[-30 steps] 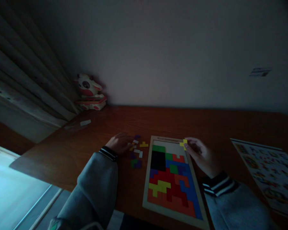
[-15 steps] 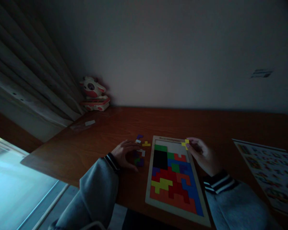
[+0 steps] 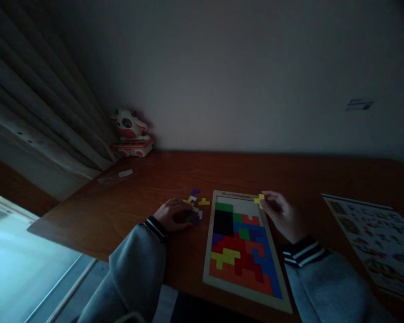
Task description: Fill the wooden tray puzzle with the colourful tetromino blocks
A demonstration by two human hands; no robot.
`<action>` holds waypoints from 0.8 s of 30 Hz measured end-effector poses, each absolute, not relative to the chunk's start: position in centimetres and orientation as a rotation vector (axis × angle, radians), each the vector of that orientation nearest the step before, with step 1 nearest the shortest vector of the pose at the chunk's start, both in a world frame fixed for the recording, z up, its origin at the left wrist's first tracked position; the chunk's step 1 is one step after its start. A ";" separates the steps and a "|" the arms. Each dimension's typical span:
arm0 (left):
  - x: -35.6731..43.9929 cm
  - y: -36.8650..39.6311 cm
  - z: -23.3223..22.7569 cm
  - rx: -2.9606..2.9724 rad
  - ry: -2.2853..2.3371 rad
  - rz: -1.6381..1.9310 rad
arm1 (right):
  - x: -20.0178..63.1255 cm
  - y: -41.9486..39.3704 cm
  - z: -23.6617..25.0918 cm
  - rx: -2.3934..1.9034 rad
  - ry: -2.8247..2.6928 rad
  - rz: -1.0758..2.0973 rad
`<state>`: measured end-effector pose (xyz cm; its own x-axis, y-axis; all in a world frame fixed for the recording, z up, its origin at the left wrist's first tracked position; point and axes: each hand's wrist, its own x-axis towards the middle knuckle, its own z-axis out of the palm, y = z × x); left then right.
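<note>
My right hand (image 3: 283, 215) pinches a yellow cross-shaped puzzle piece (image 3: 258, 200) between thumb and fingertips, over the top right corner of the puzzle board (image 3: 210, 237). Coloured block pieces fill the lower part of the light wooden frame; the top strip of the tray (image 3: 237, 204) is bare. To the left of the board, my left hand (image 3: 172, 215) lies on the table with its fingers curled round a cluster of loose pieces, including purple ones (image 3: 195, 220) and green ones partly hidden by the hand. A yellow T-shaped piece (image 3: 204, 202) lies between this cluster and the board.
A printed picture sheet (image 3: 373, 237) lies on the brown table (image 3: 289, 175) at the right. A cow-shaped toy (image 3: 131, 132) stands at the back left, with a clear plastic bag (image 3: 112, 178) before it. Curtains hang at the left.
My left thumb and fingers have drawn closer together around the loose pieces, bunching them up. A yellow piece now shows by the fingers. My right hand keeps the yellow cross in nearly the same spot.
</note>
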<state>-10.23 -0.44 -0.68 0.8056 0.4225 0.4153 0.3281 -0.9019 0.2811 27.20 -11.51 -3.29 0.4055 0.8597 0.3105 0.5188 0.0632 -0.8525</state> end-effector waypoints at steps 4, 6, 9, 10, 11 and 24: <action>-10.1 -0.6 -0.5 2.808 0.538 0.744 | 27.5 -11.5 -3.5 -1.632 -1.268 0.406; -10.1 -0.7 -0.5 2.813 0.544 0.752 | 27.6 -11.4 -3.7 -1.632 -1.276 0.416; -10.1 -0.8 -0.6 2.812 0.555 0.750 | 27.7 -11.3 -3.9 -1.630 -1.278 0.418; -10.1 -0.8 -0.7 2.810 0.560 0.750 | 27.8 -11.3 -3.9 -1.644 -1.271 0.408; -10.2 -0.7 -0.7 2.808 0.565 0.751 | 27.9 -11.3 -3.9 -1.667 -1.259 0.392; -10.1 -0.5 -1.0 2.806 0.516 0.774 | 30.1 -11.6 -4.6 -2.062 -1.351 0.089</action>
<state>-10.14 -0.52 -0.95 0.8037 0.3768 0.4606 0.2802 -0.9224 0.2658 30.12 -11.60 -4.56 0.4635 0.8379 0.2882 0.7928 -0.2468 -0.5573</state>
